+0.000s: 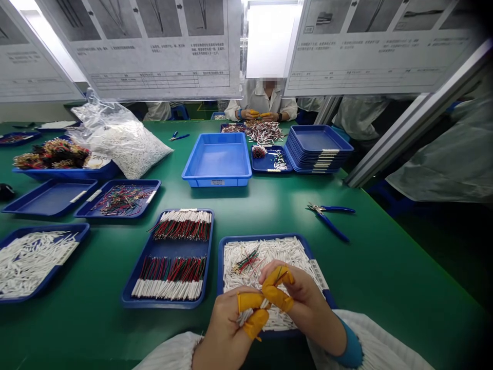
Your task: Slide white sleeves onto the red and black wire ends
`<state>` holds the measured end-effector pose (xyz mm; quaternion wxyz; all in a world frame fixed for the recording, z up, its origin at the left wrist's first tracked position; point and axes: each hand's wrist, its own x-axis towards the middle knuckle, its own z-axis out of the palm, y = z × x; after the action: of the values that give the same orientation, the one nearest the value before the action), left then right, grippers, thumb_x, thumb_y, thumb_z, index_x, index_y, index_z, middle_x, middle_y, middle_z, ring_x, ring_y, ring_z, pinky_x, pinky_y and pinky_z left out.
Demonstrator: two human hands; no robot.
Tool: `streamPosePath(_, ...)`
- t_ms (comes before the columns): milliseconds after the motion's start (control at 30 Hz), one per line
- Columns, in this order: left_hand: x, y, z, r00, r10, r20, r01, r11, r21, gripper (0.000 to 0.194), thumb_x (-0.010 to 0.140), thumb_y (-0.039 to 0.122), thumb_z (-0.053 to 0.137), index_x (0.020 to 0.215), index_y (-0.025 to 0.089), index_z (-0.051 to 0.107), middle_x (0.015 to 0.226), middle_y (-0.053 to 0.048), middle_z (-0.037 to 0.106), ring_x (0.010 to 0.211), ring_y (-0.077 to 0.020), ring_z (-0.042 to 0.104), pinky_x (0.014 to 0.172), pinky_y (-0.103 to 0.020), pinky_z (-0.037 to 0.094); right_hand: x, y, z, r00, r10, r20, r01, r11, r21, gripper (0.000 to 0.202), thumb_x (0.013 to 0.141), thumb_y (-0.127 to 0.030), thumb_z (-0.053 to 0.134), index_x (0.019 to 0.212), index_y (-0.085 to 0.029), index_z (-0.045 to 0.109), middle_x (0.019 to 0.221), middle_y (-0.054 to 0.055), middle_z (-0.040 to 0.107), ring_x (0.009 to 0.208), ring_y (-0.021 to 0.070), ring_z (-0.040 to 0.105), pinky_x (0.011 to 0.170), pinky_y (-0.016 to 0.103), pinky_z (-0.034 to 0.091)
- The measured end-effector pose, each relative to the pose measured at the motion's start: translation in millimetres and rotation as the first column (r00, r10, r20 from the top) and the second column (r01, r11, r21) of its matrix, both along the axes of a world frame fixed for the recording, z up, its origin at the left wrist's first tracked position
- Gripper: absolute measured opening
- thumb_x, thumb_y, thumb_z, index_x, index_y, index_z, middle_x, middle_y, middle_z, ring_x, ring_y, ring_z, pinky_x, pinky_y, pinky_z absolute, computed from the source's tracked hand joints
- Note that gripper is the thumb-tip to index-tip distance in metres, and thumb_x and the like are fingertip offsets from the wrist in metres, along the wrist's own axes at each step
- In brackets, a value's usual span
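My left hand (234,321) and my right hand (296,295) meet over a blue tray (221,267) of white sleeves (283,249). Both wear yellow finger covers, with thumb and fingers pinched together. Between the left fingertips a small white piece (265,304) shows, mostly hidden. A thin dark wire (282,276) shows at the right fingers; its ends are hard to see. Loose red, green and black wires (249,261) lie on the sleeves just behind my hands. To the left, a blue tray (210,257) holds two rows of wires with white sleeves on their ends.
Blue-handled pliers (333,218) lie at the right. Farther back are a blue bin (217,181), stacked trays (319,139) and a bag of white pieces (123,136). More trays (50,198) stand left. A person (262,103) sits opposite, below hanging sheets (162,61).
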<state>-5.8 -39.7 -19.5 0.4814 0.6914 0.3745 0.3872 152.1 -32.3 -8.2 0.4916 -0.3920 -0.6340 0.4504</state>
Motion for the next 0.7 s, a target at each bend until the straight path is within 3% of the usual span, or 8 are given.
streamPosePath(200,-2.4,-1.0,0.4,0.996,0.038,-0.076,-0.024,0.984,0.179,0.015,0.078,0.011,0.053,0.082,0.014,0.067,0.081,-0.01,0.069,0.072,-0.0189,0.064,0.067,-0.026,0.051,0.3,0.6,-1.3,1.0,-0.012,-0.016,0.011,1.0,-0.029,0.011,0.077,-0.028,0.059,0.07,-0.02,0.056,0.066,0.002,0.055,0.063,0.0176,0.053,0.059,0.03,0.044)
streamPosePath(533,1.0,-1.9,-1.8,0.994,0.076,-0.074,-0.057,0.972,0.229,0.014,0.075,0.012,0.056,0.085,0.015,0.066,0.081,-0.011,0.068,0.074,-0.0211,0.063,0.067,-0.03,0.052,-2.6,-3.2,0.5,0.993,-0.02,0.113,0.016,0.999,0.029,0.01,0.077,-0.019,0.051,0.068,-0.02,0.052,0.065,0.002,0.053,0.059,0.017,0.048,0.057,0.031,0.041)
streamPosePath(700,-0.7,-1.9,-2.1,0.989,0.089,-0.117,-0.052,0.958,0.284,0.014,0.077,0.01,0.051,0.079,0.015,0.064,0.074,-0.01,0.066,0.067,-0.0194,0.06,0.062,-0.03,0.051,-1.9,-2.9,-2.0,0.995,-0.046,0.087,0.041,0.998,0.056,0.011,0.081,-0.022,0.05,0.071,-0.021,0.053,0.069,0.003,0.054,0.065,0.0186,0.051,0.062,0.032,0.043)
